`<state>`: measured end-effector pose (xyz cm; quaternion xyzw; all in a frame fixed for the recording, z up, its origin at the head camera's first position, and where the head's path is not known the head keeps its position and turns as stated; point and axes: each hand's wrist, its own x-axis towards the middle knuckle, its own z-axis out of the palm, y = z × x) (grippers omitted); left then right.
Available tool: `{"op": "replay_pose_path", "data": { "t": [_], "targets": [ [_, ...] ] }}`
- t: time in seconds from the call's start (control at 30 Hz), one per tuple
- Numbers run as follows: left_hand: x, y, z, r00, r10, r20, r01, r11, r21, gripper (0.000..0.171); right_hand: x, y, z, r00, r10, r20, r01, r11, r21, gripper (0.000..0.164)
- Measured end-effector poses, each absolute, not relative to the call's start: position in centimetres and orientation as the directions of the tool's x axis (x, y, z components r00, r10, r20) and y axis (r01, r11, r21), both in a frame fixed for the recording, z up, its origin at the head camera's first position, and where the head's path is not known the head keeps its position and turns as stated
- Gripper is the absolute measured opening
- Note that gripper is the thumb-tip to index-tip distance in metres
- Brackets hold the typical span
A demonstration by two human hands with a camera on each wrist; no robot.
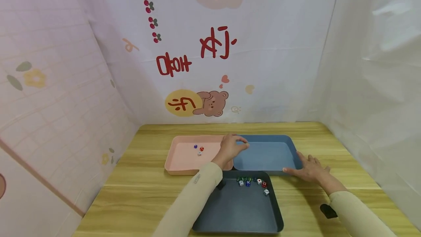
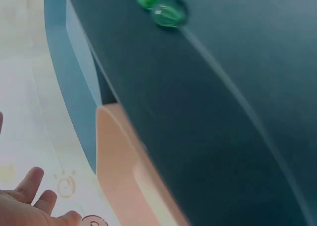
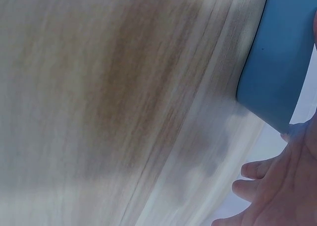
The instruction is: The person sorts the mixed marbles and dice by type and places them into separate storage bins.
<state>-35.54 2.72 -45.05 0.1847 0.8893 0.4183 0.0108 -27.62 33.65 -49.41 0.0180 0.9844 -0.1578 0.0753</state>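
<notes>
My left hand [image 1: 231,148] is over the adjoining walls of the pink tray [image 1: 172,159] and the blue tray [image 1: 266,158]. Its thumb and index fingertips come close together above the blue tray; I cannot tell whether something is between them. The left wrist view catches other left fingers [image 2: 45,200], spread. My right hand [image 1: 310,169] rests spread at the blue tray's front right corner, thumb by the front wall and a finger at the right wall. Several dice [image 1: 248,183] and green glass beads [image 2: 169,13] lie along the far side of the dark tray [image 1: 241,207].
Inside the pink tray are a blue die [image 1: 195,146], a red die [image 1: 201,149] and a white die [image 1: 199,153]. All the trays stand on a wood-grain table [image 1: 131,193]. Behind it hangs a white printed backdrop [image 1: 279,46], with pale side walls left and right.
</notes>
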Motion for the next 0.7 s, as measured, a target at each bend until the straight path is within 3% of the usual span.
{"op": "replay_pose_path", "data": {
  "t": [0.43,0.7],
  "targets": [
    [-37.2,4.4,-47.1,-0.971,0.184,0.153,0.231,0.562,0.794,0.010,-27.6,33.4,-49.3,-0.988,0.012,-0.155,0.059,0.951,-0.305,0.110],
    [-37.5,4.3,-47.5,-0.973,0.182,0.140,0.223,0.597,0.770,0.028,-27.7,33.5,-49.3,-0.988,0.013,-0.151,0.060,0.950,-0.305,0.110]
  ]
}}
